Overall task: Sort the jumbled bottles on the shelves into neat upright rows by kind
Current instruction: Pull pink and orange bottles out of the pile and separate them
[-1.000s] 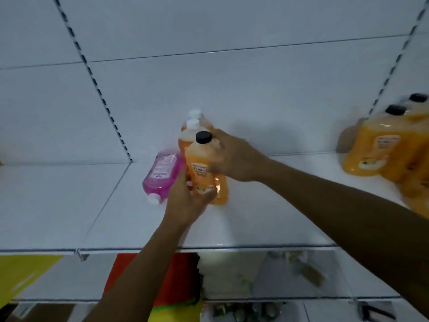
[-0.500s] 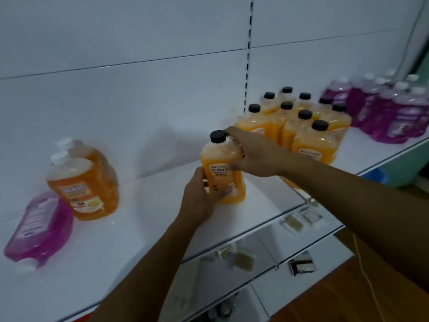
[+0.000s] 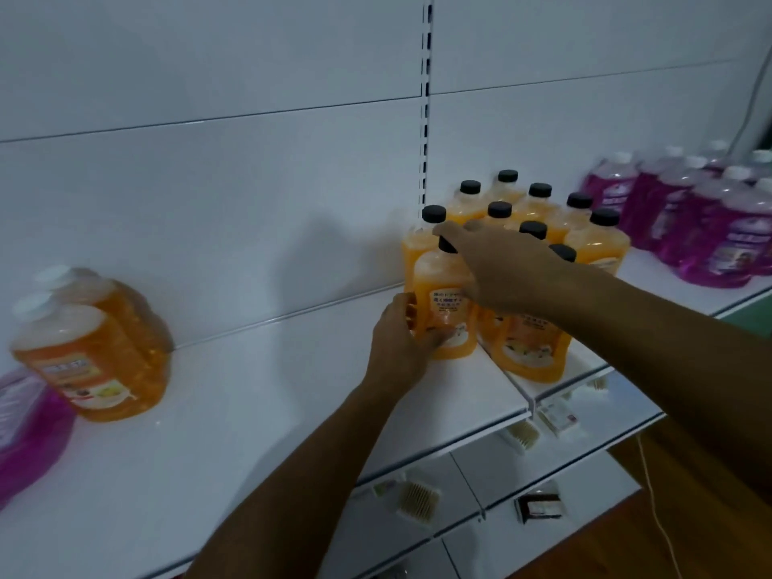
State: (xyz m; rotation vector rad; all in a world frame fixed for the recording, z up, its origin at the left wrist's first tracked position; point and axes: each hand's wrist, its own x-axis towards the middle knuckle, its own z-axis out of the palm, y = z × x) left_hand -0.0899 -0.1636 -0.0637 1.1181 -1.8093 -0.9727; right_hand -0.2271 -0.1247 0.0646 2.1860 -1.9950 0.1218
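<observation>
Head camera view, looking down at a white shop shelf (image 3: 259,415). A person sets an orange bottle with a black cap (image 3: 443,308) upright at the left edge of a block of matching black-capped orange bottles (image 3: 539,227), just beside the nearest one. The left hand (image 3: 397,340) wraps its fingers round the bottle's lower body, the thumb across the label, apparently to steady the base. The right hand (image 3: 501,265) lies over the shoulder and cap with fingers fairly straight, seemingly pressing the bottle into line; whether the thumb curls round the neck is hidden. Further right, a group of purple bottles with white caps (image 3: 706,227) stands upright, already gathered by kind. Far left on the same shelf, two orange bottles with white caps (image 3: 96,348) stand leaning together, and a pink-purple bottle (image 3: 25,432) lies on its side at the frame edge; these look unsorted. Small boxes (image 3: 417,499) sit on the shelf below.
</observation>
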